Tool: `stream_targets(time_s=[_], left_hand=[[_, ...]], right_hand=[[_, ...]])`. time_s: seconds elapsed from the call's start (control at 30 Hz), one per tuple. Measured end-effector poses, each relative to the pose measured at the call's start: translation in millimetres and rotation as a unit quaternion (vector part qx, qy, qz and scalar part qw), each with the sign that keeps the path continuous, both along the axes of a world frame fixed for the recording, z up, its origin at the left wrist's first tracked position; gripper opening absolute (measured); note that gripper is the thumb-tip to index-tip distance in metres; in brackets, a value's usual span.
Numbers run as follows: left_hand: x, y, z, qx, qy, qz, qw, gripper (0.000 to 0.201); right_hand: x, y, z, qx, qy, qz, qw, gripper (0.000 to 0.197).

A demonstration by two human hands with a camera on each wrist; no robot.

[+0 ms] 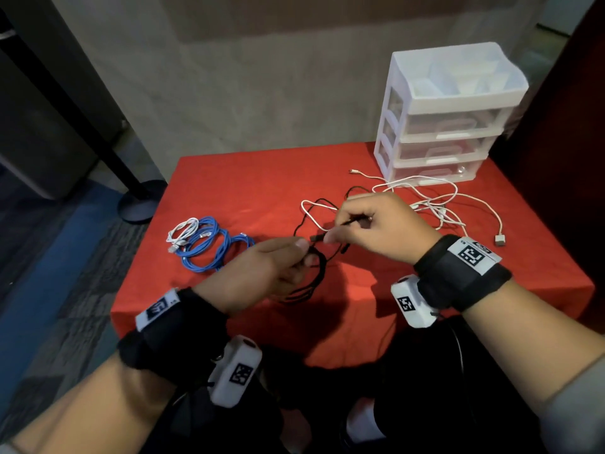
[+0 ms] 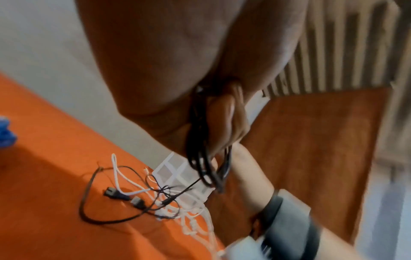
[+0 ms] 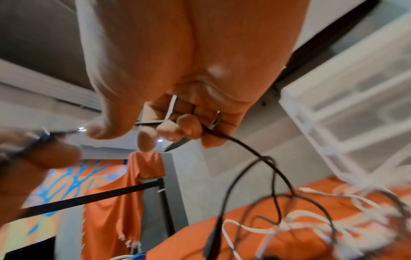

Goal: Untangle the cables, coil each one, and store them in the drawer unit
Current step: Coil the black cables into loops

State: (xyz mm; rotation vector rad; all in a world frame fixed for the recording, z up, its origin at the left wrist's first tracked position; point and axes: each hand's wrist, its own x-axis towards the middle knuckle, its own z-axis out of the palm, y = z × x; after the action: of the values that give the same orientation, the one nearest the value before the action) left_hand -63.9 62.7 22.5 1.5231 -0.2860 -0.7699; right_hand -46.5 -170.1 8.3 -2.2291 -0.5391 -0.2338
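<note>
Holding the black cable (image 1: 314, 257) between both hands, I work above the centre of the frame. My left hand (image 1: 262, 273) grips several gathered loops of it, fingers curled round the bundle; the left wrist view shows those loops hanging from the fingers (image 2: 224, 119). My right hand (image 1: 376, 224) pinches a straight run of the same cable near its plug, thumb against fingertips; the right wrist view shows the strand leaving the curled fingers (image 3: 189, 126) and dropping to the red tabletop (image 1: 245, 185).

The rest of the black cable lies in a loose loop on the tabletop under my hands, crossing a tangle of white cables (image 1: 435, 204) at centre right. One white plug (image 1: 500, 240) lies apart at the right edge of that tangle.

Left of centre, a coiled blue cable (image 1: 212, 247) rests on the tabletop, touching a small coiled white cable (image 1: 183, 232).

The white drawer unit (image 1: 448, 116) stands at upper right on the tabletop's far corner, all three drawers closed.
</note>
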Motion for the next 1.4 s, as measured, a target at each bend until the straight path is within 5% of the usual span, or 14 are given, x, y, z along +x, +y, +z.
stream_targets(time_s=[0.07,0.17,0.37,0.57,0.67,0.77,0.83,0.9,1.07,1.27,1.4], left_hand=[[4.7,12.2,8.3,-0.128,0.092,0.026,0.987,0.030],[16.5,27.9,24.0,-0.346,0.183,0.049,0.919,0.032],[26.8,2.0,22.2,-0.342,0.033,0.251,0.905,0.035],[31.4,-11.1,-5.5,-0.075,-0.200,0.280,0.936,0.025],[27.2,-3.8,-24.8,0.034,-0.287,0.189,0.938,0.023],[17.8,-0.4,-36.9,0.193,-0.389,0.064,0.899,0.024],[5.6,-5.1,-36.2,0.225,-0.355,0.020,0.907,0.029],[-5.1,-11.7,-29.8,0.166,-0.255,0.019,0.952,0.036],[-2.7,-16.7,-15.2,-0.003,-0.037,0.020,0.999,0.038],[-1.3,-17.5,-9.8,-0.070,-0.012,0.024,0.997,0.037],[-2.2,-15.8,-8.5,-0.047,-0.022,-0.041,0.998,0.038]], right_hand=[[3.7,-11.3,-17.6,0.017,0.030,-0.040,0.999,0.036],[0.9,-19.4,-47.2,0.034,0.079,-0.062,0.994,0.031],[-23.3,17.0,-67.5,-0.076,0.038,-0.015,0.996,0.031],[-39.1,26.4,-52.1,-0.125,-0.026,0.012,0.992,0.027],[-43.1,25.1,-37.3,-0.146,-0.031,0.038,0.988,0.017],[-41.5,26.6,-24.3,-0.124,-0.044,0.056,0.990,0.013],[-33.4,22.8,-14.8,-0.092,-0.044,0.017,0.995,0.019],[-24.8,18.5,-9.1,-0.045,-0.006,-0.016,0.999,0.031],[-21.1,13.5,3.7,0.128,0.193,0.115,0.966,0.027],[-12.8,12.8,7.6,0.189,0.249,0.120,0.942,0.011],[-10.4,5.8,3.1,0.189,0.278,0.133,0.932,0.006]])
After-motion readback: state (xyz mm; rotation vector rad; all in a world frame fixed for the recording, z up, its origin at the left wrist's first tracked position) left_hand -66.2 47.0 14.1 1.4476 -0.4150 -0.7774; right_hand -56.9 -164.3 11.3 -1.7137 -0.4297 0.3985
